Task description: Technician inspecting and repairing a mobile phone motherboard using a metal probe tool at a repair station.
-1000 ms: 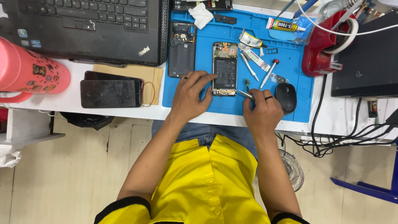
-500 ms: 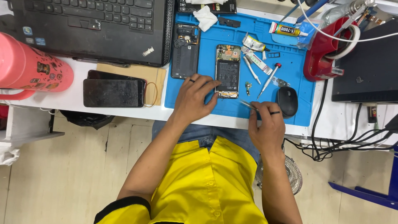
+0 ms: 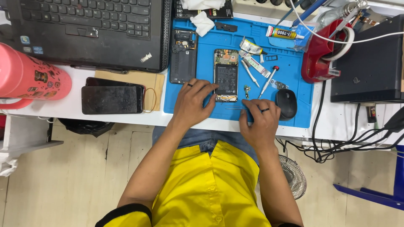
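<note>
Since half a second ago: right hand [image 3: 260,122] drawn slightly nearer the worktop edge; left hand [image 3: 193,103] unchanged at the phone.

Head view, items:
- opened phone [image 3: 226,75], back off, battery exposed, flat on blue mat [image 3: 294,113]; left hand fingers spread, tips touching its lower left corner
- thin tweezers [image 3: 235,109] lying on mat just below phone; right hand fingers curled together, pinching their near end as far as can be told
- screwdriver [image 3: 269,81], black mouse [image 3: 286,103], detached back cover [image 3: 183,56], laptop [image 3: 84,29], second phone [image 3: 111,98]

Step, judged: picking up tool for work at phone's lower end. Next move calls for steady left hand, fine tip aim
</note>
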